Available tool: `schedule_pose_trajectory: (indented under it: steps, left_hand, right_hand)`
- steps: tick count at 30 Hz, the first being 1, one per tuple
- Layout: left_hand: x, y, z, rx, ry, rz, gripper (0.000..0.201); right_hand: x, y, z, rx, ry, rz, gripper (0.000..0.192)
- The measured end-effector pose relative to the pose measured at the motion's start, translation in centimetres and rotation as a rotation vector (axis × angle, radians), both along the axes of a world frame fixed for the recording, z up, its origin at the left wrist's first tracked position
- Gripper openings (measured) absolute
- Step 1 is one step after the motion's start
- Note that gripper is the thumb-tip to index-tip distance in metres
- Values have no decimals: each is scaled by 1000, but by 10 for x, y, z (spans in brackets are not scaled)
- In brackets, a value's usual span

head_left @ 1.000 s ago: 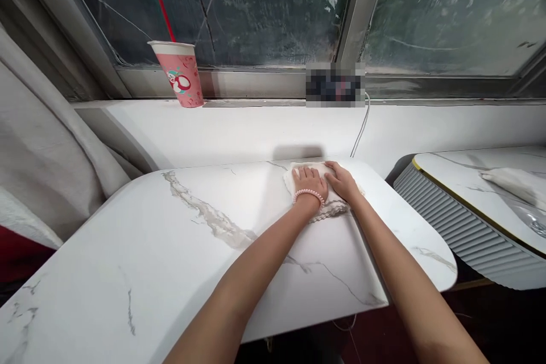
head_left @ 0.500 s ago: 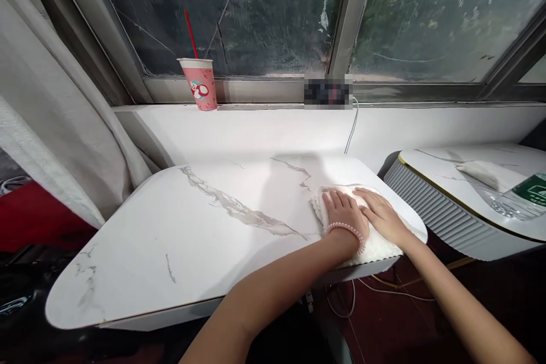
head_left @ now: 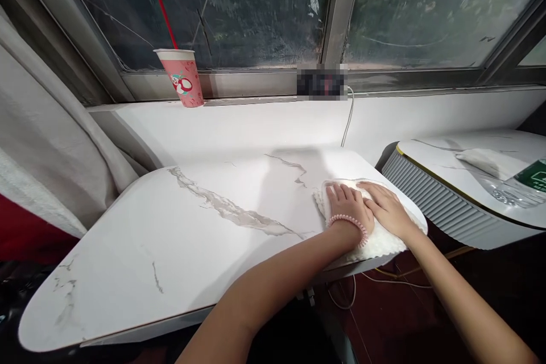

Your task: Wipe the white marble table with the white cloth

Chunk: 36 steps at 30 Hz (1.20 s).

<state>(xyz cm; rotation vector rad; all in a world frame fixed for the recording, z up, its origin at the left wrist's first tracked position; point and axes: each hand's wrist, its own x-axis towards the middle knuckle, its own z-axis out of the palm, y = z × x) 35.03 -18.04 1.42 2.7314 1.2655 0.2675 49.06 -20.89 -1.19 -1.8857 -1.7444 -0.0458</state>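
Observation:
A white fluffy cloth (head_left: 377, 244) lies spread at the right end of the white marbled tabletop (head_left: 140, 227), a corner of it reaching the front edge. My left hand (head_left: 350, 207), with a pink beaded bracelet at the wrist, presses flat on the cloth, fingers stretched out. Right beside it, my right hand (head_left: 390, 210) also rests flat on the cloth, its fingers extended and its thumb side close to the left hand. Neither hand is wrapped round anything.
A pink paper cup (head_left: 183, 81) with a red straw stands on the window ledge. Farther right on the ledge is a blurred-out item (head_left: 322, 82) with a white cable. A second marbled table (head_left: 443, 151) holds a plastic bottle (head_left: 518, 185). A pale curtain (head_left: 55, 119) hangs at left.
My view has shifted a little, so the cup and table's left end sit farther left. Both hands and the cloth keep nearly the same place at the table's right end.

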Motion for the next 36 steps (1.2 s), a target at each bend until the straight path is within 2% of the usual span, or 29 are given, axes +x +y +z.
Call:
schedule_pose_trajectory:
  steps: [8, 19, 26, 36]
  left_hand:
    - [28, 66, -7, 25, -53, 96, 55]
    - [41, 149, -8, 17, -106, 163, 50]
    - [48, 183, -12, 32, -135, 177, 49]
    - [50, 210, -11, 36, -120, 168, 50]
  right_hand:
    - [18, 75, -2, 53, 44, -31, 36]
    - [29, 161, 1, 15, -10, -21, 39]
    - [34, 197, -1, 42, 9, -44, 38]
    - [40, 223, -2, 44, -21, -25, 40]
